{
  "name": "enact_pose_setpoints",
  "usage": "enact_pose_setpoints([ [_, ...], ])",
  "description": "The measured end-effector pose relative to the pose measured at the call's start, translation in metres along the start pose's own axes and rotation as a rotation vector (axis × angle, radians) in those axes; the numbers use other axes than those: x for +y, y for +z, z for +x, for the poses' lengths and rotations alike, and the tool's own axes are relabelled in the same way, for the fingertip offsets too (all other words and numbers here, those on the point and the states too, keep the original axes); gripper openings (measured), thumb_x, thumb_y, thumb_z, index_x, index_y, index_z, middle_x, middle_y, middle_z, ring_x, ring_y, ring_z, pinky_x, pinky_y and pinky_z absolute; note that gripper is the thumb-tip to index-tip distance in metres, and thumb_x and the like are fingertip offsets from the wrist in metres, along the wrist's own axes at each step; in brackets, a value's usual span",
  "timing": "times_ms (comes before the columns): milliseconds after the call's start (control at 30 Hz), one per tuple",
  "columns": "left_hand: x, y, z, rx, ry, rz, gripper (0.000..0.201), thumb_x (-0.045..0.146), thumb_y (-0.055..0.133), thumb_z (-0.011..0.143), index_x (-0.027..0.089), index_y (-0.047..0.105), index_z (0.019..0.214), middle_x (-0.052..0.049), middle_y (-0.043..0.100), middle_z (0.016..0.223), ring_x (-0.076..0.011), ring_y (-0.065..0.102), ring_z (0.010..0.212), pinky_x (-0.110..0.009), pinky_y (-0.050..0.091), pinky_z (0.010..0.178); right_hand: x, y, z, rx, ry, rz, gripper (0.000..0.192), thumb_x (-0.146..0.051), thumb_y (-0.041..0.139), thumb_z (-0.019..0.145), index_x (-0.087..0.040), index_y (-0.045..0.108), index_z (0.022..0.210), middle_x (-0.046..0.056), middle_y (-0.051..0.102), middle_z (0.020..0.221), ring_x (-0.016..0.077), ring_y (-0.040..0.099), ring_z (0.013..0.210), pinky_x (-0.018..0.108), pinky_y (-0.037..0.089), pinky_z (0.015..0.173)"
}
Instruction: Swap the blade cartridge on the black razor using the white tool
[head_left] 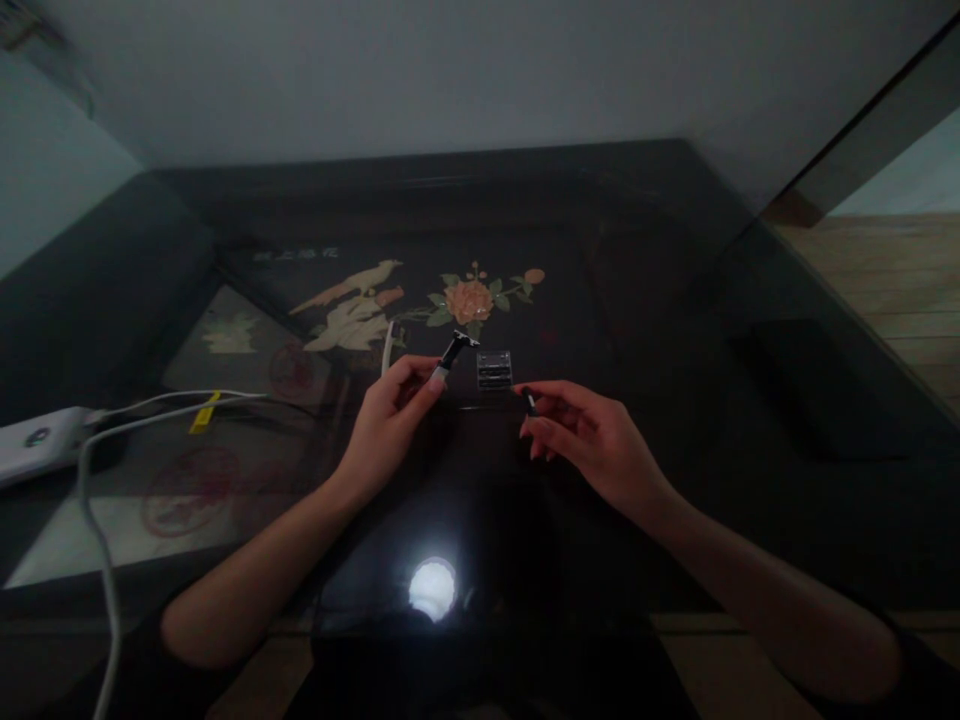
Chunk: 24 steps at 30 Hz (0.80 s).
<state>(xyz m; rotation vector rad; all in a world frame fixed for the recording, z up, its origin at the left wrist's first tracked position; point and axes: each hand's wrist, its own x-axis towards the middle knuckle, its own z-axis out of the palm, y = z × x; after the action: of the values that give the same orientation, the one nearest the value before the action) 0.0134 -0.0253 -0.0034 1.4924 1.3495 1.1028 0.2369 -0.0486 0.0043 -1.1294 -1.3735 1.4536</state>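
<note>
Razor [453,354] pinched in left hand [386,425] fingers, head up, above the dark glass desk [675,420]. Right hand [592,440] fingers closed on a small dark piece [529,401] — cartridge tray [494,369] between. Fitting stage, seemingly — alignment needed.

A room at home, dimly lit

I sit at a dark glass-topped table [675,330] with an inlaid bird-and-flower panel [420,300] under the glass; left of the panel lie a white charging device [37,440] and its cable [97,520], right of it runs wooden flooring [900,280].
</note>
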Motion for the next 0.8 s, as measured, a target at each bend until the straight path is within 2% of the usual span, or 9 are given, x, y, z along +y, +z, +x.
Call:
enact_pose_setpoints([
  [167, -0.002, -0.006, 0.009, 0.02, -0.005, 0.122, 0.031, 0.038, 0.065, 0.085, 0.015, 0.068, 0.105, -0.003, 0.068, 0.086, -0.0164, 0.061, 0.076, -0.025, 0.046, 0.067, 0.001, 0.0, -0.001, -0.02, -0.003, -0.011, 0.04, -0.04, 0.072, 0.08, -0.015, 0.065, 0.111, 0.003, 0.068, 0.08, 0.0119, 0.062, 0.059, 0.025, 0.05, 0.053],
  [333, -0.004, -0.011, 0.018, -0.013, 0.026, 0.226, 0.032, 0.035, 0.065, 0.081, 0.014, 0.069, 0.106, -0.004, 0.069, 0.088, -0.0172, 0.063, 0.077, -0.026, 0.048, 0.068, 0.003, 0.001, -0.001, -0.045, -0.005, -0.019, 0.041, -0.041, 0.072, 0.08, -0.015, 0.065, 0.112, 0.004, 0.068, 0.08, 0.0122, 0.062, 0.06, 0.025, 0.051, 0.054],
  [467, -0.003, -0.008, 0.029, -0.043, 0.036, 0.285, 0.033, 0.035, 0.063, 0.08, 0.014, 0.067, 0.105, -0.004, 0.069, 0.083, -0.0176, 0.064, 0.074, -0.026, 0.049, 0.065, 0.005, 0.001, -0.001, -0.036, -0.008, -0.003, 0.042, -0.041, 0.072, 0.08, -0.015, 0.065, 0.112, 0.003, 0.067, 0.079, 0.0118, 0.062, 0.059, 0.024, 0.051, 0.053],
  [600, -0.002, -0.001, 0.042, -0.093, 0.106, 0.535, 0.025, 0.03, 0.059, 0.081, 0.015, 0.067, 0.1, -0.001, 0.066, 0.073, -0.0164, 0.062, 0.065, -0.026, 0.046, 0.061, 0.005, 0.0, -0.001, -0.025, -0.006, 0.003, 0.04, -0.039, 0.072, 0.079, -0.015, 0.066, 0.111, 0.003, 0.066, 0.078, 0.0111, 0.061, 0.058, 0.023, 0.049, 0.052],
  [800, -0.01, 0.001, 0.044, -0.054, 0.134, 0.651, 0.022, 0.025, 0.058, 0.082, 0.016, 0.06, 0.102, 0.001, 0.062, 0.069, -0.017, 0.06, 0.063, -0.027, 0.043, 0.06, 0.003, 0.001, -0.001, -0.027, 0.016, 0.017, 0.039, -0.037, 0.073, 0.079, -0.015, 0.065, 0.11, 0.002, 0.066, 0.077, 0.0116, 0.061, 0.059, 0.024, 0.051, 0.055],
])
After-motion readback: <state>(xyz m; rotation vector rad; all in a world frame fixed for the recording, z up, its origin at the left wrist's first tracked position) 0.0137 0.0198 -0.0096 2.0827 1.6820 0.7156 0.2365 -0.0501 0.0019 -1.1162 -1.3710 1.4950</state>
